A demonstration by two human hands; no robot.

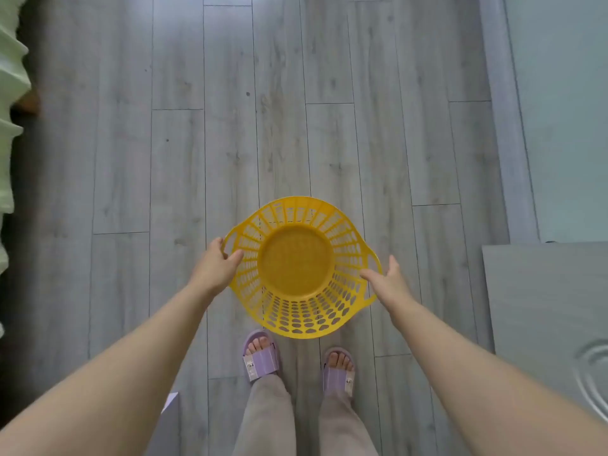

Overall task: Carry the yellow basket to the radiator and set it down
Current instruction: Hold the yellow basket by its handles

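The left hand (215, 261) curls its fingers (235, 256) around the yellow basket (297, 268) handle; the right hand (390, 283) lies open against the opposite rim. Close the right fingers too, then lift level; no radiator shows.

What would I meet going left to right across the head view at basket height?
Green fabric → left hand → yellow basket → right hand → grey board at the right edge.

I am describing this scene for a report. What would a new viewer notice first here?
The bright yellow basket stands out at the centre against the grey wood floor; it is empty. The left hand grips its left rim, while the right hand is at its right handle. Purple slippers show just below it.
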